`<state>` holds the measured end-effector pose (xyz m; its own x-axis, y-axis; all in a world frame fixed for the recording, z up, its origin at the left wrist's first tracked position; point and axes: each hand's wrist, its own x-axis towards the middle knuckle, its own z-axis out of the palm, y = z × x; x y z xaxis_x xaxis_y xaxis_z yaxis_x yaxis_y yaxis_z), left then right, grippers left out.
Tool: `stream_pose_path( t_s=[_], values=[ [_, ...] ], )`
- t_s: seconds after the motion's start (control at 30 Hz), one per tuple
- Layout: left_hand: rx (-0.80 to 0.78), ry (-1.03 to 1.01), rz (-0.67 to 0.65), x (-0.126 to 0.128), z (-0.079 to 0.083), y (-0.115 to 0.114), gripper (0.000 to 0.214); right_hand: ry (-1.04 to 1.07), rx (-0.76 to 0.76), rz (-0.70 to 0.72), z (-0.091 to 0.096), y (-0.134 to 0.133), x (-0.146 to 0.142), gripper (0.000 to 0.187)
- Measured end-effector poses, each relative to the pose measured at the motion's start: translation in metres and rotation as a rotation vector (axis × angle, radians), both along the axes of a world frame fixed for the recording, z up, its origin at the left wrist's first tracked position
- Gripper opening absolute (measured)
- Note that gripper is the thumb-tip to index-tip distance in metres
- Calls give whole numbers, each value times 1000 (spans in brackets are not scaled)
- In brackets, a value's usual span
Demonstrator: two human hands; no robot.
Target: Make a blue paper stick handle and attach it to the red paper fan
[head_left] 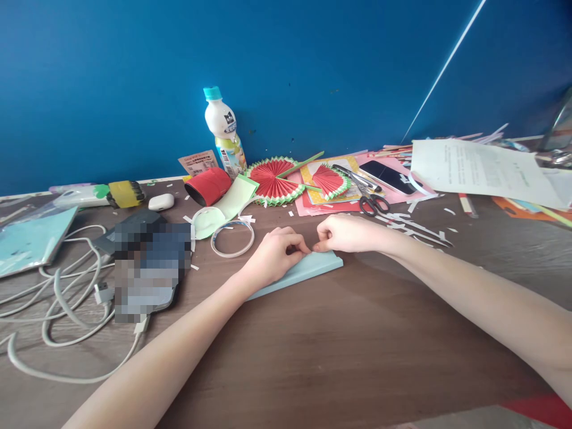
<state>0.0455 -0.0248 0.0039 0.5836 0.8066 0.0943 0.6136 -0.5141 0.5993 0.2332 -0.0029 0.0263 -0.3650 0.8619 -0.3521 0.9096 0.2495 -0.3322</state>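
A folded strip of light blue paper (313, 268) lies slantwise on the table in front of me. My left hand (277, 255) is closed over its left and middle part, with thumb and index finger pinched at the far edge. Right beside those fingertips, my right hand (342, 233) pinches the same far edge, its fingers curled in. The two hands nearly meet. Part of the paper's far edge and its left portion are hidden by my fingers. A roll of clear tape (214, 239) lies just left of my left hand.
Red-and-green pleated paper fans (273, 182), scissors (374, 204) and a dark phone (388, 177) lie toward the blue wall. Near them stands a bottle (226, 134). A phone (154, 268) and white cables (58, 298) are at left; paper scraps (413, 226) and a printed sheet (478, 170) at right.
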Motion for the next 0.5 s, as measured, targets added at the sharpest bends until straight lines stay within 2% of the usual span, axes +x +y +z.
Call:
stream_pose_path(
  t_s=[0.23, 0.5],
  values=[
    [9, 5, -2, 0, 0, 0, 12, -23, 12, -30, -3, 2, 2, 44],
    [-5, 7, 6, 0, 1, -1, 13, -21, -68, -40, 3, 6, 6, 40]
  ],
)
